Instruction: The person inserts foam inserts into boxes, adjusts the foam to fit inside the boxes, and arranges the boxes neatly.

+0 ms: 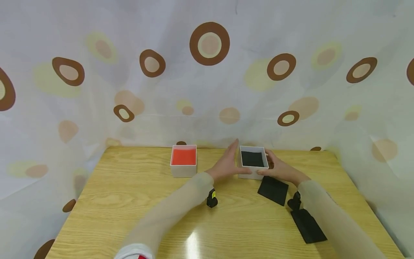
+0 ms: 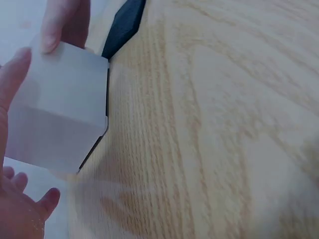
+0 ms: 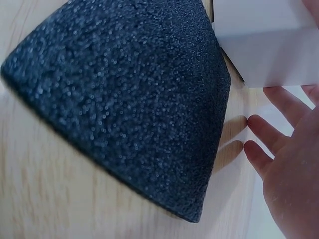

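Observation:
A white open-topped box (image 1: 252, 172) stands near the table's back edge, with a black sheet (image 1: 252, 159) inside. My left hand (image 1: 226, 165) is at its left side; the thumb reaches across the front wall, while the other fingers (image 2: 20, 180) are spread and stand apart from the box. On the opposite side, my right hand (image 1: 281, 169) holds the box by its right front corner, thumb on the front wall and index finger at the right wall. Its lower fingers (image 3: 266, 133) are spread near the tabletop.
Left of my hands stands a second white box (image 1: 183, 171) with a red sheet (image 1: 183, 157) in it. A black square piece (image 1: 274, 190) with a grainy surface lies below my right hand. Another black piece (image 1: 308, 226) lies beside the right forearm. A patterned curtain (image 1: 207, 90) hangs behind the table.

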Motion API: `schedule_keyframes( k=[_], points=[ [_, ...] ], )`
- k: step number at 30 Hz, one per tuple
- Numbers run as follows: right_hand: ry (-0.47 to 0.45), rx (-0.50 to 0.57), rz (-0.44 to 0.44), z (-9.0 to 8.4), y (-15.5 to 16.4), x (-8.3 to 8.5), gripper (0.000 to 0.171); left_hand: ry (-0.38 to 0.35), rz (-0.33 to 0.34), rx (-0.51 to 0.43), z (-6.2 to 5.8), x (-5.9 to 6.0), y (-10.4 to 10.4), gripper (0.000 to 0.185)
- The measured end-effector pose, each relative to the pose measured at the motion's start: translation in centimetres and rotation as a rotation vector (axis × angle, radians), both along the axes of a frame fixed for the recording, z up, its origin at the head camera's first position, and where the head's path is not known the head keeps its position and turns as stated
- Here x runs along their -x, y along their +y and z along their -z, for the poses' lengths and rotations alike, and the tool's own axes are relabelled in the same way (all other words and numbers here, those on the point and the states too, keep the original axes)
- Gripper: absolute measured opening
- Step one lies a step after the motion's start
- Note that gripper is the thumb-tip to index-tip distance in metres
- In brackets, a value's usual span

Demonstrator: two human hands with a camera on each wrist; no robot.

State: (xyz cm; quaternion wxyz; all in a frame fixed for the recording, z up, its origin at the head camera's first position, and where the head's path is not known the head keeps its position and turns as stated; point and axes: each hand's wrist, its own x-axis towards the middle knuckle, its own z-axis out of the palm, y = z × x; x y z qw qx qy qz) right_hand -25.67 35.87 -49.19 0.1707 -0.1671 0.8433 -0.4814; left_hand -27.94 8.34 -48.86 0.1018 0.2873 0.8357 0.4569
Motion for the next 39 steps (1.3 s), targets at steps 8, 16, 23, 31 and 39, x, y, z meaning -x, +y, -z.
schedule_keyframes(
  k=[8, 16, 23, 31, 39],
  points=[
    [0.007, -0.033, 0.004, 0.0, 0.0, 0.0, 0.100, -0.069, 0.056, -0.075, 0.2, 0.7, 0.3, 0.114],
    [0.012, -0.034, -0.002, -0.3, 0.1, 0.1, 0.100, -0.090, 0.078, -0.149, 0.7, 1.5, 0.2, 0.092],
    [0.009, -0.091, 0.005, -1.2, 0.2, -0.5, 0.102, -0.061, 0.073, -0.118, 1.0, 1.6, 0.5, 0.091],
    [0.074, -0.313, 0.044, -3.4, 1.6, -2.5, 0.096, -0.057, 0.061, -0.083, 1.2, 1.6, 0.7, 0.096],
    [0.275, -0.406, -0.009, -4.5, 4.0, -6.8, 0.067, -0.085, 0.061, -0.081, 1.2, 1.5, 0.2, 0.092]
  ],
)
